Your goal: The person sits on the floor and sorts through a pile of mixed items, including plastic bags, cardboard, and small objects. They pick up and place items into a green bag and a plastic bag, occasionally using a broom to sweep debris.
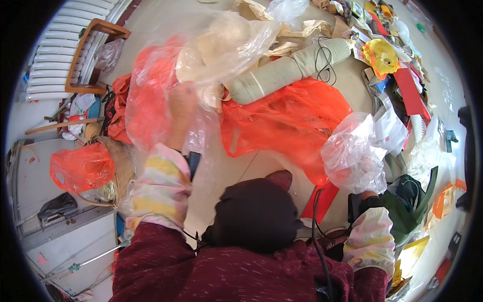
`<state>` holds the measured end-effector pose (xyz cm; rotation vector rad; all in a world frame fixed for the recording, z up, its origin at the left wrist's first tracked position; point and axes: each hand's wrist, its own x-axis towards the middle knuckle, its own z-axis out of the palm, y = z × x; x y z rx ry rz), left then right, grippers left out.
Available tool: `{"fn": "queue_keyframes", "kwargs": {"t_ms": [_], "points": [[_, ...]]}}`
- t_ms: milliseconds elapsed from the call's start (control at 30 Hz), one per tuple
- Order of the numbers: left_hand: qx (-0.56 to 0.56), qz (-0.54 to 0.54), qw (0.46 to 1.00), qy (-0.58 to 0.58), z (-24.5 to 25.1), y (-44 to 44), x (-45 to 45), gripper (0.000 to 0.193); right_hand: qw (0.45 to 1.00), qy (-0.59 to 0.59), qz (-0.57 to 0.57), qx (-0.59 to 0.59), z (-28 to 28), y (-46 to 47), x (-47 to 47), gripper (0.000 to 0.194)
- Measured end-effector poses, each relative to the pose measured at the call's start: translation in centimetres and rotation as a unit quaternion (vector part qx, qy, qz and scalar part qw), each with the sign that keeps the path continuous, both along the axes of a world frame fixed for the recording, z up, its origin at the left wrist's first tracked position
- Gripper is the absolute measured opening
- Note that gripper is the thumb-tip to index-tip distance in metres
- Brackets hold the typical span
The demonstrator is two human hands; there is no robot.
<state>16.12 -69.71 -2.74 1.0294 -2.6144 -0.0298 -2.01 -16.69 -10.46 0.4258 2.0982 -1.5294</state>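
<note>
My left hand (183, 104) is blurred and reaches out at a large clear plastic bag (222, 45) that billows over red plastic (151, 83). Film hides its fingers, so their grip is unclear. A crumpled clear plastic bag (354, 154) bunches up from my right hand (369, 194), which seems closed on its lower end; most of that hand is covered. Between the hands a red plastic bag (286, 113) spreads over the tiled floor. Beyond it lies a long pale-green fabric roll (290, 71) with a thin black cord (324, 62) across it.
At left are a white radiator (56, 53), a wooden frame (81, 56) and a woven basket (120, 166) with a red bag (83, 166). Mixed clutter, including a yellow plastic piece (381, 56) and red card (407, 90), lines the right. A dark green bag (407, 204) lies beside my right arm.
</note>
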Motion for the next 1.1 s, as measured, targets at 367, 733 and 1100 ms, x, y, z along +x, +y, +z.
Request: {"fn": "queue_keyframes", "kwargs": {"t_ms": [367,733,1100], "points": [[0.026,-0.037,0.947,0.319,18.6,-7.8,-1.1,0.034,1.000,0.001,-0.021,0.012,-0.3,3.6,1.1,0.050],[0.369,-0.312,0.874,-0.056,0.5,18.8,-16.5,0.078,0.995,0.017,-0.084,0.051,1.3,6.0,1.9,0.049],[0.384,-0.164,0.896,-0.152,-6.9,25.6,-22.4,0.097,0.991,-0.026,-0.112,0.061,2.5,5.7,5.0,0.047]]}}
